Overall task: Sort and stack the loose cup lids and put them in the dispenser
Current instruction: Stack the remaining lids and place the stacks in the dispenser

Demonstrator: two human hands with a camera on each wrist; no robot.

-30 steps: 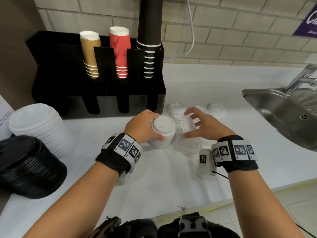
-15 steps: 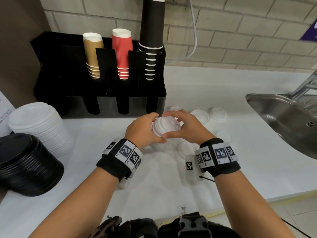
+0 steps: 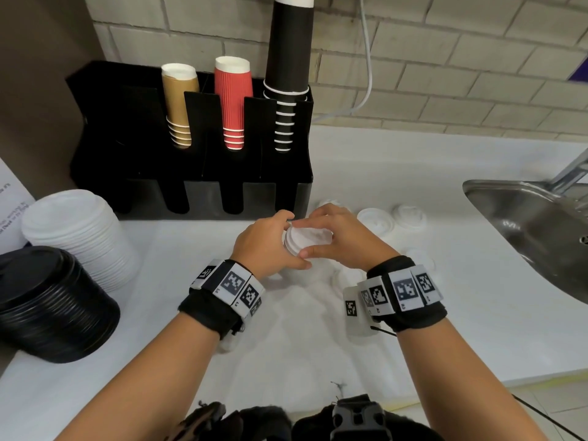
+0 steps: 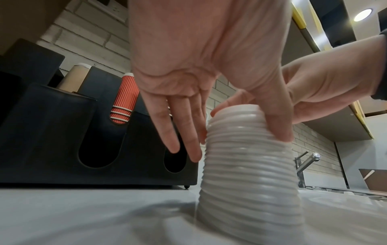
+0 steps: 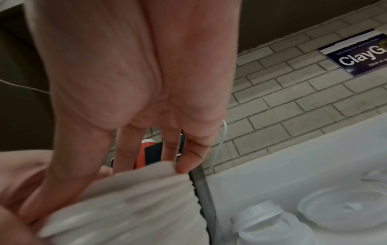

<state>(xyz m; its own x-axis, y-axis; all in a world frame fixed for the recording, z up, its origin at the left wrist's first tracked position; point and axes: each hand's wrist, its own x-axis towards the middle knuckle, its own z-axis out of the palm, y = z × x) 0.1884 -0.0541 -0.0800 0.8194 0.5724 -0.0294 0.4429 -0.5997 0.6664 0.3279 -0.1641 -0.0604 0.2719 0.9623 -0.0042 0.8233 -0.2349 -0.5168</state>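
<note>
Both hands meet over a tall stack of white lids (image 4: 247, 165) standing on the white worktop (image 3: 445, 313), just in front of the right end of the black dispenser (image 3: 133, 173). The left hand (image 3: 267, 246) grips the stack from the left — its thumb lies down the near side and its fingers reach round the far side, as the left wrist view shows. The right hand (image 3: 337, 240) comes in from the right and pinches the top lid (image 3: 307, 238) at its rim, thumb on the near edge and fingertips on the far edge; the right wrist view shows the fingers (image 5: 188, 159) curled over that rim, though the picture is blurred there. The stack's foot rests on the worktop and it leans slightly. To the right of the hands lie loose lids (image 3: 375, 219), well short of the steel sink (image 3: 525, 224): two side by side behind the right hand, and fainter ones near the right wrist that are hard to make out against the white surface. In the dispenser stand three columns of cups — tan (image 3: 179, 103), red (image 3: 234, 100) and a tall black one (image 3: 289, 58) — each in its own slot, with the leftmost compartment dark. At the left of the worktop sit a leaning pile of larger white lids (image 3: 79, 230) and, nearer, a pile of black lids (image 3: 51, 300), touching or nearly so.
</note>
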